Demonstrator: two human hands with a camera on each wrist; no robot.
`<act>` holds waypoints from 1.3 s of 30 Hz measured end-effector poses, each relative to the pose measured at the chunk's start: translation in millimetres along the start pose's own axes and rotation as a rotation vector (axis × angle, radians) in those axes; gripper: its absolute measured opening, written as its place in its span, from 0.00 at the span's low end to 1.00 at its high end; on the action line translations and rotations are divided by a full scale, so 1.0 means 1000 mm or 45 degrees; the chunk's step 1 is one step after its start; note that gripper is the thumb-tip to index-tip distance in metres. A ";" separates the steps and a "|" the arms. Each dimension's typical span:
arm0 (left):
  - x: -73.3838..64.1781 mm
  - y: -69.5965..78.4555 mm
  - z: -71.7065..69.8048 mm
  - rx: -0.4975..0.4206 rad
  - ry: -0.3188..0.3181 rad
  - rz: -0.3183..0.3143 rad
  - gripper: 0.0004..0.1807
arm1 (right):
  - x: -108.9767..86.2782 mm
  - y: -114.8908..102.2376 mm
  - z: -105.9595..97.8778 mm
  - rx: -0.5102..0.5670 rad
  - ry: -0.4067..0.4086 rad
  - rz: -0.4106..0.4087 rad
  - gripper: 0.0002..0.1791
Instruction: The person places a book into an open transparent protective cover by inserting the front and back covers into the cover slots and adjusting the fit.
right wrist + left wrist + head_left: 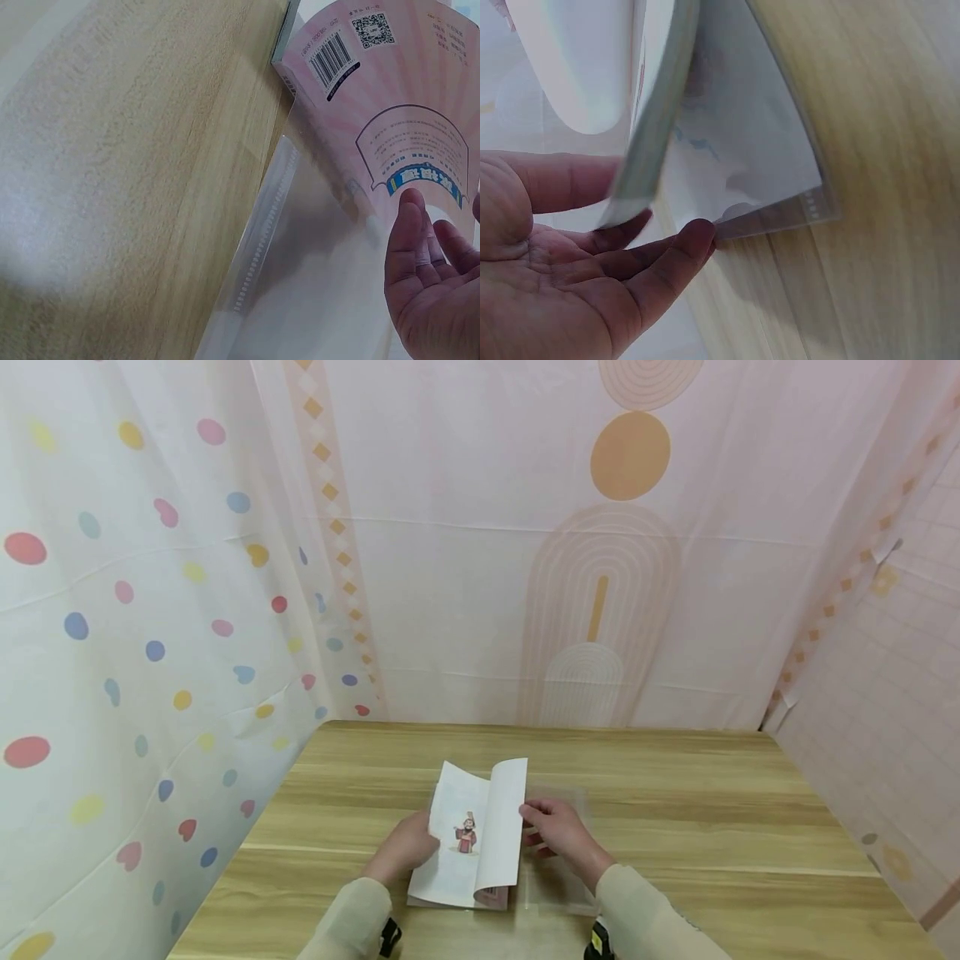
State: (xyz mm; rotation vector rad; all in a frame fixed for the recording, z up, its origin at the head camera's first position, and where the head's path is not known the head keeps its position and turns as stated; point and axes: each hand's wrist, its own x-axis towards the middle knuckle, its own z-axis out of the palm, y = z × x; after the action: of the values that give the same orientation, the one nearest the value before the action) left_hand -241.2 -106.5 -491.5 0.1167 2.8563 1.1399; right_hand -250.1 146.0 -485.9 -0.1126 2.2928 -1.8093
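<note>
A book [452, 802] stands partly open near the table's front, showing a small printed figure in a red robe [466, 839] on a white page. My left hand [405, 845] holds its left side; in the left wrist view the thumb and fingers pinch a thick stack of pages [651, 142]. At the right, my right hand [564, 835] pinches the edge of a lifted, curling leaf [504, 818]. From the right wrist view this is the pink back cover [345, 105] with a barcode, fingertips against it. A clear plastic sleeve [262, 240] spreads beneath the right hand.
The wood-grain table [675, 810] extends on both sides of the book. Patterned curtains hang around it, with coloured dots [155, 651] on the left and arches [600, 610] at the back. Dark straps [597, 941] sit by the wrists.
</note>
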 end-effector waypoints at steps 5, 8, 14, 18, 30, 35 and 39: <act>-0.001 0.000 0.000 0.035 0.028 0.023 0.32 | 0.000 -0.001 0.000 -0.001 -0.001 0.003 0.21; 0.000 0.001 0.000 0.069 0.028 0.001 0.32 | 0.000 -0.001 -0.001 0.000 -0.002 0.006 0.21; 0.003 0.004 0.002 0.135 0.047 0.050 0.31 | 0.000 0.000 0.000 -0.010 -0.005 0.010 0.22; 0.003 0.012 0.003 0.104 0.027 0.180 0.30 | 0.001 0.000 0.001 -0.022 0.002 0.008 0.22; 0.004 0.032 0.005 0.025 -0.206 0.564 0.32 | 0.004 0.000 0.002 -0.013 0.024 -0.003 0.21; 0.004 0.034 0.011 0.140 -0.257 0.682 0.31 | 0.004 -0.001 0.001 -0.030 0.048 -0.015 0.20; 0.005 0.035 0.018 0.226 -0.297 0.727 0.31 | 0.004 0.000 -0.001 -0.033 0.056 -0.021 0.19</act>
State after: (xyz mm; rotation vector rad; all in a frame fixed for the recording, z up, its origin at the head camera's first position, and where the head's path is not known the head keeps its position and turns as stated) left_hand -242.8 -68.4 -480.1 1.0530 2.7702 0.8475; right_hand -254.1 146.0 -485.9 -0.0974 2.3526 -1.8075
